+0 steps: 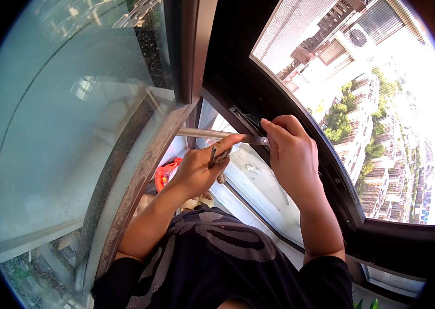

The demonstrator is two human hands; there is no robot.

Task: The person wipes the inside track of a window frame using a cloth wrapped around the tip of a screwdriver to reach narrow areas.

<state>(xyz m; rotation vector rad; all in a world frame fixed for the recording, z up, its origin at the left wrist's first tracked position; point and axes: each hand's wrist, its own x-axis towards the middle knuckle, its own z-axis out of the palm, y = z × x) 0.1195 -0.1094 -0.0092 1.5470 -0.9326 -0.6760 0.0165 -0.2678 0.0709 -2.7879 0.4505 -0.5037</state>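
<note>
My left hand [206,164] is closed around a bunched grey-brown cloth [222,158] and a thin dark rod-like piece [212,157], whose kind I cannot tell. Its index finger lies along a metal window stay arm [206,133], which spans between the sash and the dark frame. At the riveted end of that arm, my right hand [292,150] has its thumb and fingers pinched together beside the dark window frame [240,89]; whether something small is between the fingertips is hidden. A metal bracket [238,112] is fixed on the frame just above and left of this hand.
An open glass sash [67,127] with a dirty brown edge [144,170] stands at the left. A mesh screen panel [375,116] is at the right, buildings and trees beyond it. Low down lie a red plastic bag [166,174] and light footwear [192,202].
</note>
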